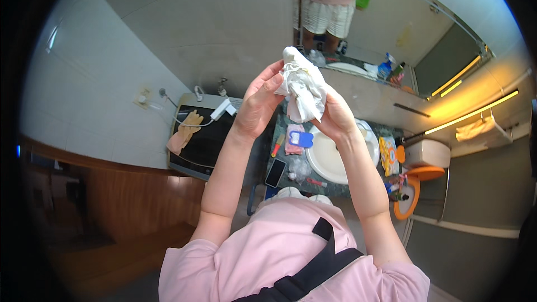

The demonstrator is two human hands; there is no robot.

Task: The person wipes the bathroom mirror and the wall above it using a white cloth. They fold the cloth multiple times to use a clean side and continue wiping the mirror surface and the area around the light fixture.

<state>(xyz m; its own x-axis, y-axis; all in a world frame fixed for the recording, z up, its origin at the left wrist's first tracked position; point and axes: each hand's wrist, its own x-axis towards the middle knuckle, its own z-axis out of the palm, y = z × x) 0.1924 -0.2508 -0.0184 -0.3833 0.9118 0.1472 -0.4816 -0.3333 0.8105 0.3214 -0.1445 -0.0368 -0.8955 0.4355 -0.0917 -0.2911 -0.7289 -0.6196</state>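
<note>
Both arms reach forward, and a crumpled white cloth or wipe (pixel 303 88) is held up between the hands. My left hand (pixel 263 96) grips it from the left, thumb on the near face and fingers behind. On the other side my right hand (pixel 339 111) supports its lower right edge, its fingers partly hidden behind the bundle. The bundle has a rolled top and loose folds below, with faint brownish marks. Farther down, beneath the hands, lies a white oval sink basin (pixel 327 155) set in a dark green counter (pixel 335 188).
On the counter lie a phone (pixel 275 173), a blue card-like piece (pixel 301 139), a pink packet (pixel 292 151), clear plastic (pixel 299 170), a red-handled tool (pixel 316 182) and a wipes pack (pixel 389 155). Left stands a washing machine (pixel 209 138) with rubber gloves (pixel 186 130). A mirror (pixel 390 21) hangs ahead.
</note>
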